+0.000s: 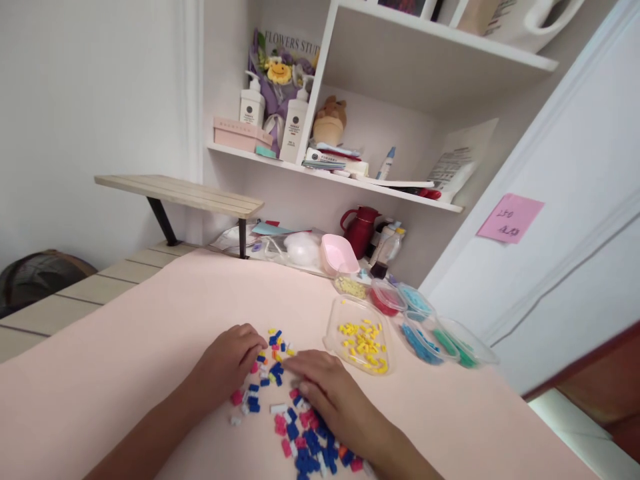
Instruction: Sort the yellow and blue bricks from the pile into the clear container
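Note:
A loose pile of small toy bricks [300, 433], blue, pink, white and yellow, lies on the pink table mat [150, 333]. My left hand [227, 363] rests at the pile's left edge, fingers curled down onto the bricks. My right hand [330, 397] lies flat over the pile's upper right, fingertips pointing left toward a few blue and yellow bricks [275, 353]. Whether either hand pinches a brick I cannot tell. Just right of my right hand sits a clear tray of yellow bricks [363, 343].
Behind the yellow tray stand clear tubs of pale yellow [351, 287], red [386, 299], light blue [415, 301], blue [420, 341] and green bricks [463, 347]. A pink bowl [339, 253], a red jug [361, 230] and bottles crowd the back. A wooden riser [180, 192] stands back left.

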Demonstrator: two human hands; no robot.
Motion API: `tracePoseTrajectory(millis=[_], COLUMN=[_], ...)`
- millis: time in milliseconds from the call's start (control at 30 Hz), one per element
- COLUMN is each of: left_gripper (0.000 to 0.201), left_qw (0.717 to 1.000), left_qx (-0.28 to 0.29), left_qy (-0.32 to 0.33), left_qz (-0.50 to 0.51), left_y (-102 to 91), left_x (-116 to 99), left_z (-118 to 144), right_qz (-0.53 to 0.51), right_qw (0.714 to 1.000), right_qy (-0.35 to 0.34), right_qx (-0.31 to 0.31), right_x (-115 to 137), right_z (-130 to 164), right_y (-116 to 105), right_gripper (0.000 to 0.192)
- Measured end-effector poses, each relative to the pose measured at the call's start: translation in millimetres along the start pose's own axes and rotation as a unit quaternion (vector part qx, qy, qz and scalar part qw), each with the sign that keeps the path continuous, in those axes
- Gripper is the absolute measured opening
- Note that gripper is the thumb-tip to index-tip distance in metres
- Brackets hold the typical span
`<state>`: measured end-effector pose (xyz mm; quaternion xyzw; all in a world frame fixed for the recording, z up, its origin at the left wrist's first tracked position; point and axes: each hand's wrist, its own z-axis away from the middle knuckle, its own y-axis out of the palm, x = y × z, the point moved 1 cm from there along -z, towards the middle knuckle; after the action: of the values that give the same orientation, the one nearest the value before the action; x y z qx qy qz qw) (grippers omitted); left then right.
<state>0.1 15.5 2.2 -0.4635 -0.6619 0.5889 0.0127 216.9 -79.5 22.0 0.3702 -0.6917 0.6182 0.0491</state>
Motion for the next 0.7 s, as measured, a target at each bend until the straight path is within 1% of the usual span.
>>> tracePoseTrajectory(millis=[67,133,167,200,333,400,467,533,633,700], left_gripper=[0.030,0.030,0.030,0.029,0.029,0.029,0.029,0.029,0.028,0.028], left_qw=[1.000,1.000,1.000,1.000,1.000,1.000,1.000,1.000,1.000,1.000], left_qx=[-0.001,-0.004,-0.005,-0.007,-0.013,-0.017,-0.020,-0.021,-0.022,-0.021], left_qy=[-0.003,-0.005,-0.006,-0.007,-0.005,-0.005,-0.006,-0.008,-0.012,-0.015], left_qz=[0.001,0.003,0.004,0.006,0.013,0.016,0.016,0.015,0.015,0.016], left_y=[-0.4,-0.2,0.0,0.1,-0.7,-1.3,-1.7,-1.9,-2.0,-2.1], left_x=[0.0,0.5,0.8,1.0,0.6,0.6,1.3,2.5,3.7,3.6], left_z=[-0.7,-1.2,-1.4,-1.5,-1.6,-1.6,-1.7,-1.9,-2.6,-3.2], right_qz=[-0.032,-0.035,-0.024,-0.007,0.087,0.103,0.083,0.043,-0.004,-0.015], right_qw=[0.998,0.994,0.994,0.995,0.996,0.995,0.996,0.998,0.994,0.991], right_qy=[0.012,0.028,0.031,0.031,0.012,0.012,0.013,0.016,0.044,0.066], right_qx=[-0.055,-0.100,-0.105,-0.097,-0.003,0.013,-0.004,-0.040,-0.096,-0.113], right_x=[-7.0,-11.2,-11.6,-10.8,-3.2,-1.9,-3.3,-6.5,-11.2,-12.3], right_z=[3.3,4.5,4.4,3.7,0.6,0.3,0.9,2.5,5.6,7.3], right_y=[-2.0,-2.7,-2.4,-1.7,2.8,3.1,1.0,-2.4,-6.4,-6.5], right_gripper=[0.036,0.036,0.036,0.037,0.044,0.043,0.037,0.035,0.036,0.035])
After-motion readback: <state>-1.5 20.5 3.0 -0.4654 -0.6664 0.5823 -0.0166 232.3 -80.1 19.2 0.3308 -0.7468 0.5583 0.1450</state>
